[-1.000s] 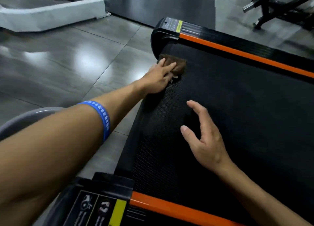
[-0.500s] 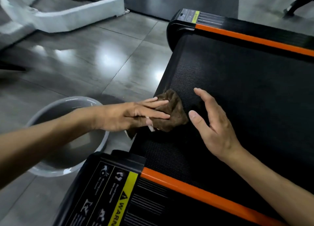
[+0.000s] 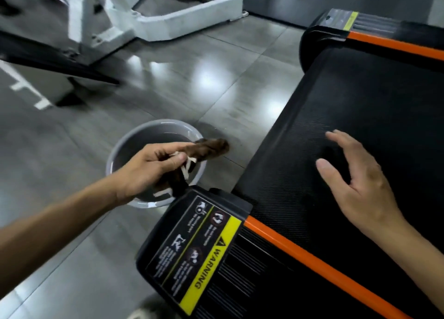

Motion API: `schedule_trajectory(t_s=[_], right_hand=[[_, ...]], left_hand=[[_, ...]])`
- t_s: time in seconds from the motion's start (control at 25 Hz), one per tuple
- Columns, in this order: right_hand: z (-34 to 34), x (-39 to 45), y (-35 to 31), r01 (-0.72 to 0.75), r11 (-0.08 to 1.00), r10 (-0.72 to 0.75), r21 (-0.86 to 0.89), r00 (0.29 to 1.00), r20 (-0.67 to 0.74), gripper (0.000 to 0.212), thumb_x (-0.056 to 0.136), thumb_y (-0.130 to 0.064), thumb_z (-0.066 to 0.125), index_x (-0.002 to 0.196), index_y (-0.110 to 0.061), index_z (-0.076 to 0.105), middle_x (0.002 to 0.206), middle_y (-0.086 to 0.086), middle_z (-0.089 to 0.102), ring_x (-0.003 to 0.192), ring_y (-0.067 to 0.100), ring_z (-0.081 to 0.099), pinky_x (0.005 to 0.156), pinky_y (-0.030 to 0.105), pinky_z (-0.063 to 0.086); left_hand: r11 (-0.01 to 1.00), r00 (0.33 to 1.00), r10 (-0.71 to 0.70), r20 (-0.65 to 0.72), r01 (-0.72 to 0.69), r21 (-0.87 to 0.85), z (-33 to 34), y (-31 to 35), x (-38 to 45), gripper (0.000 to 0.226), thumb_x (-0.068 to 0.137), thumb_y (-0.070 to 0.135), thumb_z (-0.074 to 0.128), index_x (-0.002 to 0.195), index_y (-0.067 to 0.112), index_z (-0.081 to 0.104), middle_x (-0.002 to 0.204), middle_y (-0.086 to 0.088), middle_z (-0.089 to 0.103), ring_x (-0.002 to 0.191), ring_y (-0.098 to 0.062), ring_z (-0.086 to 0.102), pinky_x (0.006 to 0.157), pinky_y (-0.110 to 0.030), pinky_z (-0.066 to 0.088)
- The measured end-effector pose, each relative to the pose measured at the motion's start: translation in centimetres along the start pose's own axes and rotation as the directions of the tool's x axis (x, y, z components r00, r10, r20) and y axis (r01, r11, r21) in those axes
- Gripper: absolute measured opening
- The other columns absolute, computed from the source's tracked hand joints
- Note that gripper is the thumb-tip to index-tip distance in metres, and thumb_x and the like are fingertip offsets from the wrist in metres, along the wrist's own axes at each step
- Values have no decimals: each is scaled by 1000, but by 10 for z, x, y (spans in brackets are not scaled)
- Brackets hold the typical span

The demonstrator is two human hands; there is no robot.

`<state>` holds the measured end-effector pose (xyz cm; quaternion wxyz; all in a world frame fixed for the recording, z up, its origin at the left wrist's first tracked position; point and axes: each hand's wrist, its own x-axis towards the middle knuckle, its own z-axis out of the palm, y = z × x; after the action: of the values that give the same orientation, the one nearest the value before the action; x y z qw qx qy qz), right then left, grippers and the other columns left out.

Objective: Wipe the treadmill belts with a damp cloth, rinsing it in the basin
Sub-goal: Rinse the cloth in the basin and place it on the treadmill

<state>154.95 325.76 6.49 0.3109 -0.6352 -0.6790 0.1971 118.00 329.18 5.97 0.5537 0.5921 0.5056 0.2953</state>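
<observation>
My left hand pinches a brown cloth with a white tag and holds it above the grey basin, which stands on the floor left of the treadmill. The cloth's far end sticks out past the basin's right rim. The black treadmill belt fills the right side of the view, framed by orange side strips. Fingers spread, my right hand hovers or rests lightly on the belt near its left edge; whether it touches is unclear.
The treadmill's black corner cover with a yellow warning label lies right beside the basin. A white machine frame and a dark bench stand on the glossy grey tile floor at the back left.
My left hand has pulled the cloth off the belt's left edge and carried it leftward over the basin. My right hand stayed on the belt. The view swung left.
</observation>
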Motion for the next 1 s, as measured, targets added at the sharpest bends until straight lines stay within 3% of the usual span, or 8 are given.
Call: schedule_trajectory(t_s=[0.2,0.32,0.48,0.56,0.64,0.8,0.88,1.0], right_hand=[[0,3,-15,-92,994,96,-59,993,69,60,86,-60,45,140,-35,44,146,-11,44,136,10,36,114,49,29],[-3,11,-41,-213,966,231,-148,966,118,55,91,-52,56,141,-31,45,141,-2,49,129,16,42,104,44,38],[44,45,-122,18,977,21,-215,984,178,38,87,-25,65,125,-26,61,116,-2,65,110,17,58,95,32,44],[91,71,-167,-7,996,43,-84,903,429,27,88,-28,65,115,-30,64,105,-12,68,99,7,63,91,29,49],[146,100,-189,2,988,106,-153,713,693,26,91,-35,63,116,-31,63,107,-13,67,98,7,63,91,31,50],[262,133,-191,206,871,301,-446,493,816,51,84,-38,69,131,-22,53,125,1,61,106,23,58,89,33,49],[300,131,-185,149,846,401,-512,456,795,70,80,-35,75,139,-15,43,133,9,57,114,29,57,92,34,48],[328,124,-176,-15,848,496,-529,370,785,96,77,-37,78,150,-12,21,141,14,49,125,34,51,99,38,44]], left_hand=[[995,957,-40,-288,63,74,-47,-39,-6,31,99,7,50,114,30,67,77,2,64,76,-17,56,71,-21,48],[992,936,-104,-337,120,28,-57,-65,2,30,100,13,50,112,35,67,98,8,71,87,-5,63,82,-21,49],[993,941,-104,-323,117,21,-70,-88,20,28,102,21,47,107,38,69,106,20,69,101,6,61,85,-11,44],[994,929,-106,-355,96,-46,-76,-93,28,26,101,20,49,107,31,71,103,15,71,100,2,63,90,-20,47],[995,912,-100,-397,88,-49,-80,-94,35,24,99,17,51,109,26,71,102,14,71,97,5,63,95,-24,48],[935,849,83,-522,114,335,-107,-111,45,28,92,15,54,112,26,71,105,5,70,99,-11,65,94,-33,50],[795,918,116,-378,143,590,-116,-122,47,34,91,18,53,121,25,67,118,-5,61,109,-24,59,93,-35,46],[628,983,-170,-65,159,762,-110,-138,53,53,95,39,49,146,28,41,158,-7,21,143,-29,23,113,-46,30]])
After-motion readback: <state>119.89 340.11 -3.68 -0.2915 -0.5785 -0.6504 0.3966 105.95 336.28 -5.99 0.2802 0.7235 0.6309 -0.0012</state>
